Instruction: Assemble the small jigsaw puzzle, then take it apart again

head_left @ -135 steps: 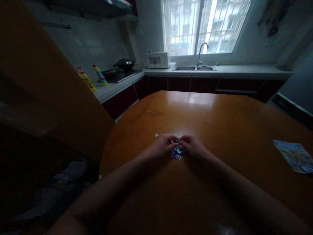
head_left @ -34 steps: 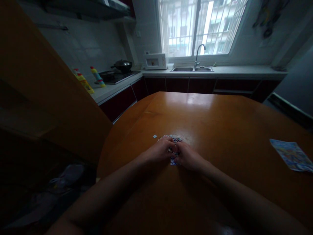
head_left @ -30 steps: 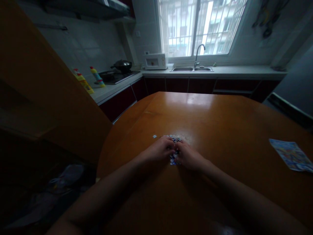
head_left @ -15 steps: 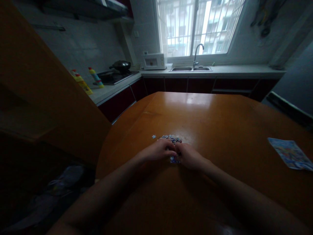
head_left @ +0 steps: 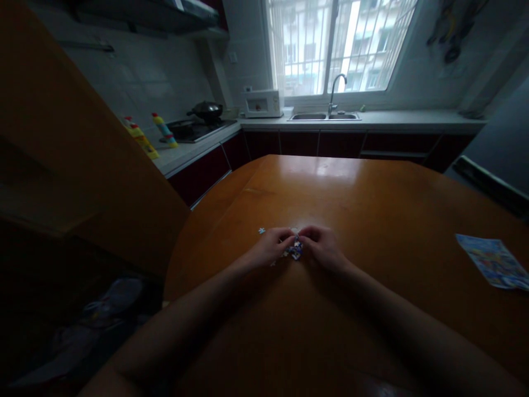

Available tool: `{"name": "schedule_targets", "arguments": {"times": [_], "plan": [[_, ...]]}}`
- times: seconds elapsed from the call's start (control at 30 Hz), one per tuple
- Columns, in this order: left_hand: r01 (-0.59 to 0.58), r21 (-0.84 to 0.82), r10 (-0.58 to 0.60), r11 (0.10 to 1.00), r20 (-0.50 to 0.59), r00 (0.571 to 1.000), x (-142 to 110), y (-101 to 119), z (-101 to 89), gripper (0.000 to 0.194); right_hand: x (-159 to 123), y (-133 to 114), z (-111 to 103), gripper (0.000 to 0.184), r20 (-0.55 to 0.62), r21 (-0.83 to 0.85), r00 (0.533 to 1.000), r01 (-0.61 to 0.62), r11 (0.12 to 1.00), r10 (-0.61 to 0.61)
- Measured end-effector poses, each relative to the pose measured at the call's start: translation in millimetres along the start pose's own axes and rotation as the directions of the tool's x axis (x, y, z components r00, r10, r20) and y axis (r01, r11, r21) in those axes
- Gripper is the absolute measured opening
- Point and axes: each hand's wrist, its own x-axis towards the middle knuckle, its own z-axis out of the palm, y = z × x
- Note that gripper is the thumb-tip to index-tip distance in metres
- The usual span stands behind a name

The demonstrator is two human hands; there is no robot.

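Note:
A small heap of jigsaw pieces [head_left: 295,251], blue, white and dark, lies on the brown wooden table [head_left: 372,209] between my two hands. My left hand [head_left: 275,243] curls in from the left, its thumb and fingers closed on jigsaw pieces at the heap. From the right, my right hand [head_left: 324,247] faces it, thumb and forefinger pinched on the pieces. The fingertips of both hands nearly meet, and they cover part of the heap. One loose jigsaw piece [head_left: 262,230] lies apart, beyond my left hand.
A colourful printed sheet [head_left: 494,260] lies at the table's right side. Behind the table runs a counter with a sink [head_left: 308,117], a white microwave [head_left: 262,103], and a stove bearing a lidded pan [head_left: 207,110]. Yellow bottles [head_left: 142,140] stand on the left counter.
Both hands have shifted slightly away from me over the heap, and the right hand's fingers have turned inward. More of the pieces now show on the near side, below the fingertips.

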Motion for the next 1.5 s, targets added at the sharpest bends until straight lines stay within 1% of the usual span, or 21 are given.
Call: {"name": "schedule_targets", "arguments": {"times": [0.13, 0.27, 0.33, 0.37, 0.4, 0.43, 0.5, 0.57, 0.63, 0.7, 0.8, 0.87, 0.97, 1.0, 1.1, 1.23, 1.3, 1.4, 1.47, 1.5], "plan": [[0.021, 0.062, -0.016, 0.998, -0.082, 0.997, 2, -5, -2.8, 0.027, 0, -2, 1, 0.027, -0.074, 0.052, 0.996, -0.046, 0.998, 0.050], [0.046, 0.157, -0.016, 0.987, -0.188, 0.982, 4, -12, -6.7, 0.019, 1, -3, 1, 0.029, -0.096, 0.068, 0.994, -0.044, 0.997, 0.051], [0.047, 0.221, 0.009, 0.974, -0.246, 0.969, 3, -13, -7.0, 0.020, 3, -1, 1, 0.030, -0.109, 0.080, 0.993, -0.041, 0.996, 0.050], [0.036, 0.262, 0.034, 0.964, -0.256, 0.966, 2, -12, -6.5, 0.020, 4, 0, 1, 0.032, -0.120, 0.085, 0.991, -0.044, 0.995, 0.054], [0.013, 0.305, 0.065, 0.952, -0.242, 0.968, 0, -10, -5.7, 0.019, 5, 1, 1, 0.034, -0.134, 0.090, 0.989, -0.048, 0.995, 0.059], [-0.022, 0.347, 0.099, 0.938, -0.204, 0.974, -2, -8, -4.6, 0.018, 5, 3, 1, 0.036, -0.149, 0.092, 0.987, -0.052, 0.994, 0.066], [-0.115, 0.404, 0.159, 0.907, -0.077, 0.984, -6, -4, -1.9, 0.017, 7, 5, -1, 0.039, -0.170, 0.082, 0.983, -0.060, 0.995, 0.073], [-0.190, 0.415, 0.191, 0.890, 0.039, 0.981, -10, -1, 0.4, 0.023, 7, 7, -3, 0.038, -0.171, 0.064, 0.983, -0.064, 0.996, 0.074], [-0.221, 0.416, 0.201, 0.882, 0.092, 0.975, -11, 1, 1.7, 0.027, 6, 6, -3, 0.035, -0.141, 0.045, 0.987, -0.068, 0.997, 0.074], [-0.227, 0.410, 0.200, 0.884, 0.108, 0.974, -11, 1, 1.9, 0.025, 5, 6, -3, 0.034, -0.095, 0.033, 0.993, -0.074, 0.997, 0.077], [-0.220, 0.380, 0.191, 0.899, 0.112, 0.975, -9, -1, 1.5, 0.023, 4, 4, -1, 0.036, -0.063, 0.015, 0.995, -0.075, 0.997, 0.076], [-0.219, 0.361, 0.195, 0.906, 0.103, 0.975, -8, -2, 1.3, 0.023, 4, 3, -1, 0.035, -0.095, 0.003, 0.993, -0.063, 0.998, 0.063], [-0.217, 0.287, 0.200, 0.933, 0.087, 0.976, -6, -3, 0.8, 0.011, 6, 1, -5, 0.033, -0.180, -0.018, 0.983, -0.033, 0.999, 0.029], [-0.198, 0.243, 0.187, 0.950, 0.067, 0.980, -5, -4, 0.1, 0.007, 7, 1, -7, 0.033, -0.205, -0.026, 0.979, -0.025, 0.999, 0.019], [-0.116, 0.125, 0.121, 0.985, -0.035, 0.992, -1, -8, -3.8, 0.005, 8, 0, -12, 0.032, -0.254, -0.049, 0.967, -0.010, 0.999, -0.002], [-0.075, 0.045, 0.080, 0.996, -0.116, 0.990, 4, -14, -10.4, 0.008, 10, 1, -15, 0.032, -0.275, -0.071, 0.961, 0.006, 0.997, -0.025], [-0.060, 0.007, 0.060, 0.998, -0.143, 0.988, 4, -13, -11.1, 0.010, 9, 1, -13, 0.031, -0.245, -0.073, 0.969, 0.019, 0.997, -0.036], [-0.039, -0.072, 0.025, 0.997, -0.186, 0.982, 4, -8, -8.1, 0.016, 4, 1, -5, 0.026, -0.116, -0.096, 0.991, 0.060, 0.994, -0.071], [-0.031, -0.163, 0.001, 0.986, -0.186, 0.983, 3, -4, -5.2, 0.022, 0, 2, 2, 0.024, -0.033, -0.122, 0.993, 0.108, 0.987, -0.113], [-0.023, -0.216, -0.014, 0.976, -0.169, 0.985, 2, -3, -4.1, 0.023, -2, 3, 5, 0.023, -0.015, -0.133, 0.991, 0.132, 0.982, -0.135]]}}
